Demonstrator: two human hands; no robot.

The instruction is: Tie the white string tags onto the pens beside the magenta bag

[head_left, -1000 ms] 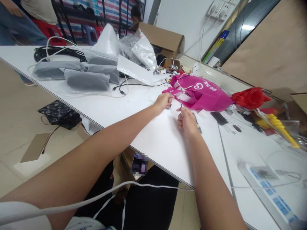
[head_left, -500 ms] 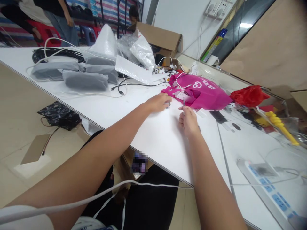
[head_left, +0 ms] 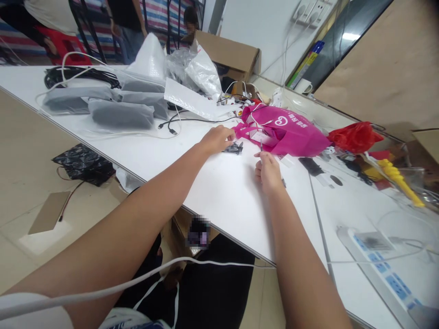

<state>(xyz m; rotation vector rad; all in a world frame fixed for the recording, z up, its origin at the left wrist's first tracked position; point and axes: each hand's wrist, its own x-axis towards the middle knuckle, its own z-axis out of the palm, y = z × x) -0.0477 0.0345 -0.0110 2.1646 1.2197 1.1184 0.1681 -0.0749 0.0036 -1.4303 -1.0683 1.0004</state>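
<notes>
My R hand (head_left: 267, 171) is clenched round a thin dark rod (head_left: 261, 146); L hand (head_left: 218, 138) is half-curled, can't tell if it's gripping any of the small dark pcs (head_left: 235, 148) just beside it on the table (head_left: 233, 201). Prob. midway: pcs are down, rod not yet.
</notes>
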